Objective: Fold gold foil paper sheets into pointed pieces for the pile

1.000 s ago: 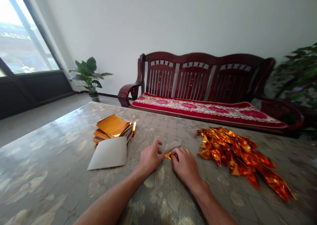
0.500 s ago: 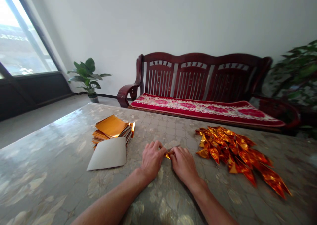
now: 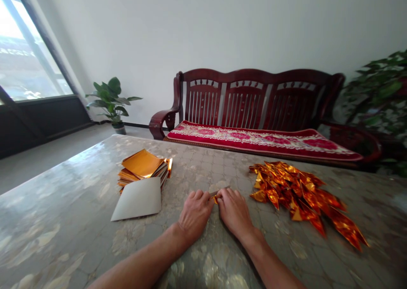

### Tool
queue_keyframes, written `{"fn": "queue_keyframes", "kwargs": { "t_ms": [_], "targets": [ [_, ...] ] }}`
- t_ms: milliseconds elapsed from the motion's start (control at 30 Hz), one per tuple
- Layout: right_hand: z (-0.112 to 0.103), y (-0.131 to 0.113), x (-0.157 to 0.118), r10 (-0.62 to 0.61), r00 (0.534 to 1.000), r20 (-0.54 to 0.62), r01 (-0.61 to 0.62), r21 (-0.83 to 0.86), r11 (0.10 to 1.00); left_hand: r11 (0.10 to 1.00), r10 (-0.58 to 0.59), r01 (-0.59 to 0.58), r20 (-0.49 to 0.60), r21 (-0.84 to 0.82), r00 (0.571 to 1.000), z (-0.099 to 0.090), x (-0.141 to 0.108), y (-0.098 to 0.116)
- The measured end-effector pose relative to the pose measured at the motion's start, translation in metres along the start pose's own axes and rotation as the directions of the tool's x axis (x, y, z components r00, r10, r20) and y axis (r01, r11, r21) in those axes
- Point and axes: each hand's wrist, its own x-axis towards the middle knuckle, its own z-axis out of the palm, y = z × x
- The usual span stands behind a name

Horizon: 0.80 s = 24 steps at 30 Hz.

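In the middle of the table, a small piece of gold foil paper (image 3: 216, 199) is pinched between my two hands, most of it hidden by the fingers. My left hand (image 3: 196, 212) grips its left side with the fingers curled. On the right side, my right hand (image 3: 234, 210) holds it, its fingers bent over the paper. A thin dark edge of the paper (image 3: 219, 192) shows just beyond the fingertips. To the left lies a stack of gold foil sheets (image 3: 143, 164), with a pale sheet (image 3: 138, 200) leaning on its near side. Right of my hands spreads a pile of folded gold foil pieces (image 3: 302, 191).
The table (image 3: 79, 195) has a glossy, flower-patterned cover. Behind it stands a dark red wooden bench (image 3: 244, 98) with a red patterned cushion (image 3: 260, 139). A potted plant (image 3: 112, 98) is at the back left, and leafy foliage (image 3: 378, 93) at the far right.
My left hand's fingers have come down flatter and closer over the foil paper, so less gold shows. More of the thin edge beyond the fingertips shows. The view has shifted slightly.
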Motion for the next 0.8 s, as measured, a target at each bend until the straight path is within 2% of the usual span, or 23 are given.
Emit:
{"fn": "queue_keyframes", "kwargs": {
  "t_ms": [367, 700, 800],
  "targets": [
    [-0.003, -0.001, -0.004, -0.017, 1.0, 0.001, 0.018, -0.023, 1.0, 0.999, -0.051, 0.051, 0.06, 0.001, 0.997, 0.001, -0.005, 0.005],
    [-0.007, 0.011, -0.011, 0.017, 0.999, -0.042, -0.021, -0.095, 0.995, 0.999, -0.042, 0.043, 0.017, -0.018, 0.999, -0.003, -0.004, 0.004],
    [-0.01, 0.009, -0.013, -0.06, 0.995, -0.079, 0.055, -0.063, 0.997, 0.998, -0.049, 0.049, 0.014, -0.04, 0.999, -0.003, -0.004, 0.005]
  ]
}}
